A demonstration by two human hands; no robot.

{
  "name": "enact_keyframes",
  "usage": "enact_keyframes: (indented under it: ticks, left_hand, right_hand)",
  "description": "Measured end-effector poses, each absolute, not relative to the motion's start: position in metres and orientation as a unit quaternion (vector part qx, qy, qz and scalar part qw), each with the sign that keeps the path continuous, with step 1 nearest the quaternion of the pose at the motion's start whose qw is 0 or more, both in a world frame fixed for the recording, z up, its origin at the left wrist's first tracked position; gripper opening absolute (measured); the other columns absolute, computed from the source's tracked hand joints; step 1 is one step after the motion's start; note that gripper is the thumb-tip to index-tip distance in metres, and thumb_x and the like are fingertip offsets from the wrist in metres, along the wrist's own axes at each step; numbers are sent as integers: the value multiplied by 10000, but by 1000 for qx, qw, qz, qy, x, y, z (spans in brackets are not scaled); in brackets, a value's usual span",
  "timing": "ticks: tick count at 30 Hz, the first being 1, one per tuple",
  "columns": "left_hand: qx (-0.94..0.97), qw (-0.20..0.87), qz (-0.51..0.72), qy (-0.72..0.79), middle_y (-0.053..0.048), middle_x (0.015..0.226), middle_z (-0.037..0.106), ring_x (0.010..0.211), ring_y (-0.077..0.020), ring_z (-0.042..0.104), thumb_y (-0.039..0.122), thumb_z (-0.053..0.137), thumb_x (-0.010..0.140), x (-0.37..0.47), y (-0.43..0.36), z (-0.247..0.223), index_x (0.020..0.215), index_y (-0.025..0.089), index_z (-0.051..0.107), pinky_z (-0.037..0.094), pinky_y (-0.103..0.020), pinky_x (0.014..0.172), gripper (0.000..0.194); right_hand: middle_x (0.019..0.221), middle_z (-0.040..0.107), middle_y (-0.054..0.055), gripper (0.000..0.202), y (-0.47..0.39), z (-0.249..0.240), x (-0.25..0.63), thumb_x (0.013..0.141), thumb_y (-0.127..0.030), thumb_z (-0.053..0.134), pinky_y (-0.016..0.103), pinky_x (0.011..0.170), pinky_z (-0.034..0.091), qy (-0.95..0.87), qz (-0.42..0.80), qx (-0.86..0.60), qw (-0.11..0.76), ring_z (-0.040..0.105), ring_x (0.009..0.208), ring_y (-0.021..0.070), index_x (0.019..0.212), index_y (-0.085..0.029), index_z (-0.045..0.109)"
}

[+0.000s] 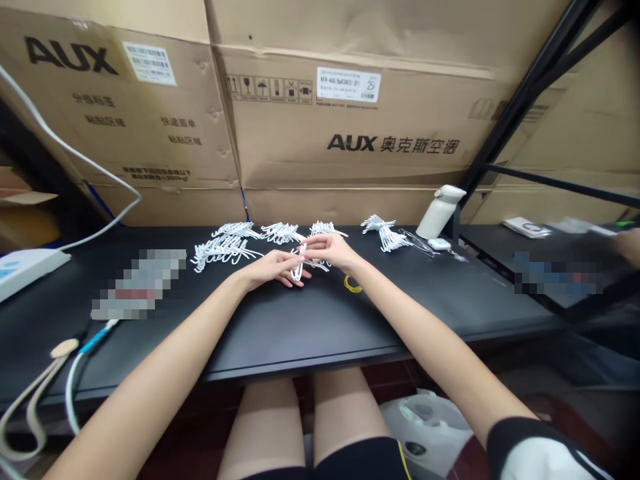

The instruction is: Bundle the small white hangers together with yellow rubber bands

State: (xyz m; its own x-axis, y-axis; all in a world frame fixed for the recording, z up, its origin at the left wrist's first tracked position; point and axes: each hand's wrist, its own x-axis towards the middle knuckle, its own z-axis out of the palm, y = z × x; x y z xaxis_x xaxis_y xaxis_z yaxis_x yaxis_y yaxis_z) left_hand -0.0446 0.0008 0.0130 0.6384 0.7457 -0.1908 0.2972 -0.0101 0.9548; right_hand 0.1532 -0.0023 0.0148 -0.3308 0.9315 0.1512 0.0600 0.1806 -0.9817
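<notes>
My left hand (pixel 270 269) and my right hand (pixel 334 252) meet over the middle of the black table. Between their closed fingers is a small group of slim white hooks (pixel 299 268), held roughly upright; their exact number is unclear. Some more white hooks lie partly hidden behind my right hand. Along the back, white hooks are laid in piles: a front left pile (pixel 220 251), a back left pile (pixel 235 230), a middle pile (pixel 283 232) and another (pixel 325 228) behind my right hand. A bundle gathered at its waist (pixel 383 232) lies farther right. Yellow rubber bands (pixel 353 285) lie beside my right wrist.
A white bottle (pixel 436 215) stands at the back right, with a small white case (pixel 439 245) before it. At left lie a blurred-out device (pixel 143 283) with a cable (pixel 95 340) and a white box (pixel 30 270). Large cartons (pixel 280 153) wall the back. Another person's hand (pixel 629 245) shows far right.
</notes>
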Motion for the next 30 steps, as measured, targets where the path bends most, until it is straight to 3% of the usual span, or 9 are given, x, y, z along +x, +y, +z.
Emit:
enact_keyframes:
  ticks: [6,15,18,24,30]
  left_hand:
    - [670,604,170,396,-179,975,725,726,-217,710,606,612,751,-42,-4,16,1094,113,643,484,-229,521,602]
    - [647,662,158,343,-165,1005,723,898,-250,700,496,692,743,-43,-3,14,1072,116,660,526,-348,824,504]
    - [642,666,164,343,-162,1002,724,919,-256,694,477,704,736,-42,-3,15,1029,117,669,522,-362,841,466]
    - [642,662,167,348,-135,890,735,801,-216,699,480,690,744,-41,-3,16,984,121,676,539,-330,763,433]
    - [657,648,171,346,-144,1016,715,891,-233,687,514,666,754,-40,-6,17,1060,153,648,541,-288,677,474]
  right_hand:
    - [842,723,62,322,-5,16,151,598,-290,796,241,664,522,-623,533,-369,438,655,744,140,860,-120,717]
    - [787,708,48,280,-7,13,146,587,-302,807,220,589,513,-629,530,-363,438,631,644,116,758,-124,674]
    - [739,696,42,322,-6,14,144,634,-346,789,220,558,520,-613,521,-390,447,629,591,112,829,-131,650]
    - [881,711,77,360,1,25,155,766,-493,661,186,464,494,-577,478,-402,526,607,522,79,891,-159,611]
    - [743,705,76,368,-3,29,163,710,-474,721,191,464,493,-652,477,-446,385,612,530,101,819,-123,686]
